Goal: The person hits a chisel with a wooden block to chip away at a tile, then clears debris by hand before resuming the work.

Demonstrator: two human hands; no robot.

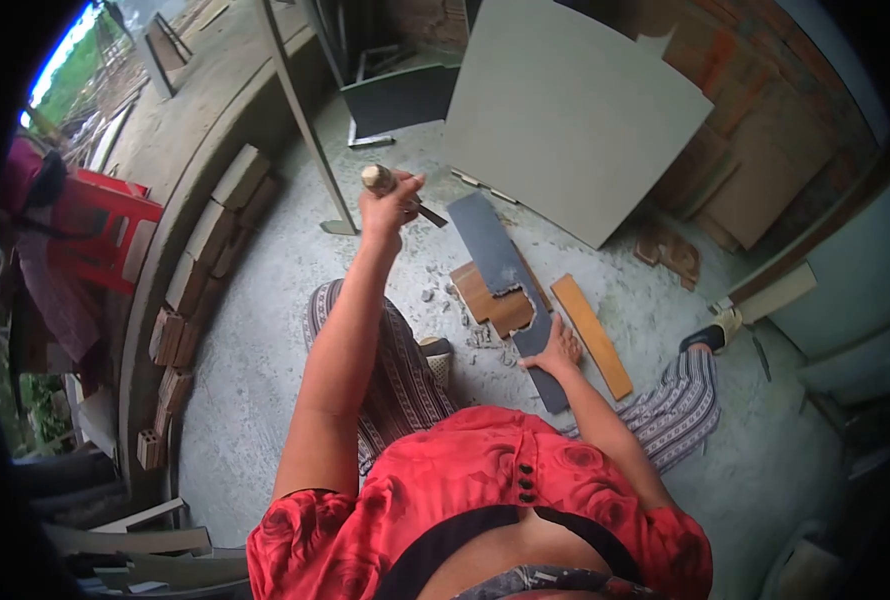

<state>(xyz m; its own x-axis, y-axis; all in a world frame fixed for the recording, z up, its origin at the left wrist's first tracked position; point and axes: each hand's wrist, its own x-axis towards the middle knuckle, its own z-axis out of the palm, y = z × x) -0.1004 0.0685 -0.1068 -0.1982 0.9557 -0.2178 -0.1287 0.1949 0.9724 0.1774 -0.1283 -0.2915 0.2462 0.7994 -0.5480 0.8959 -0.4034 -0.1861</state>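
Note:
My left hand (390, 203) is raised above the floor and shut on a hammer (377, 179) with a pale wooden handle; its dark head sticks out to the right of the fist. My right hand (555, 350) presses flat on the near end of a long dark grey tile strip (487, 243) lying on the concrete floor. The strip has a jagged notch broken into its edge near the middle. Under it lies a brown tile piece (485, 298), and an orange strip (593, 335) lies just to the right.
A large grey tile (575, 110) leans against the brick wall behind. Small rubble chips (430, 295) lie left of the strip. A row of bricks (205, 240) lines the curb at left, near a red plastic chair (105, 215). A metal post (305, 120) stands ahead.

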